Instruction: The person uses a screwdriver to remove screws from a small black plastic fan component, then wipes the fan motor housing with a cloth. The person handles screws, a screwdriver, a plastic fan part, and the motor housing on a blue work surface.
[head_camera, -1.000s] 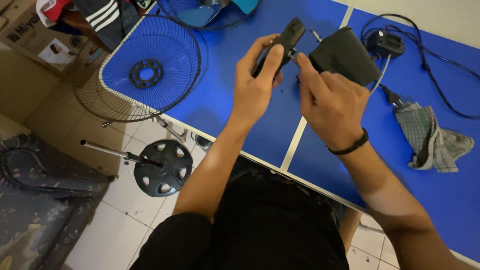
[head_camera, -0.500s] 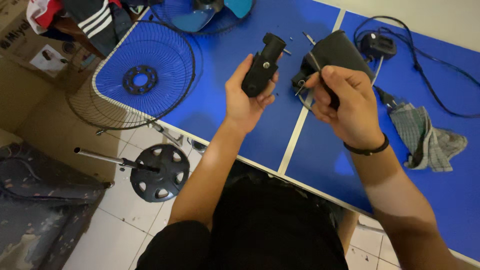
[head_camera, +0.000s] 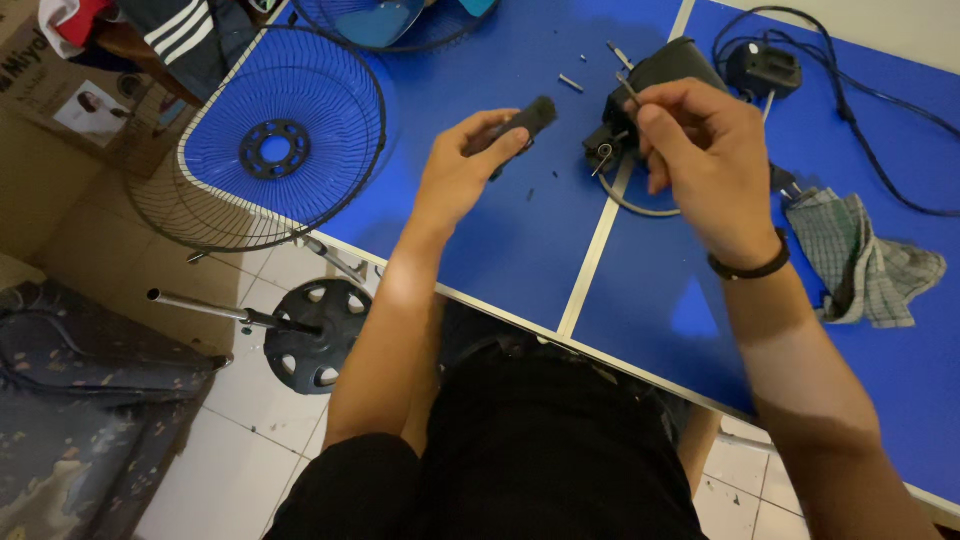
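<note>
My left hand (head_camera: 462, 168) grips a short black plastic part (head_camera: 522, 122) low over the blue table (head_camera: 500, 250). My right hand (head_camera: 700, 150) pinches a thin metal pin (head_camera: 627, 87) just above a black fan motor housing (head_camera: 655, 78) lying on the table. A small wire clip (head_camera: 604, 154) and a curved wire (head_camera: 640, 205) show beside the housing, under my right hand. A black band sits on my right wrist.
A wire fan guard (head_camera: 270, 150) overhangs the table's left edge. Small screws (head_camera: 571, 82) lie near the housing. A black plug and cable (head_camera: 765, 68) and a checked cloth (head_camera: 860, 265) lie at the right. A fan base with pole (head_camera: 300, 325) lies on the tiled floor.
My left hand has lowered the black part toward the table. My right hand has let go of the motor housing and lifted with the thin pin between its fingers.
</note>
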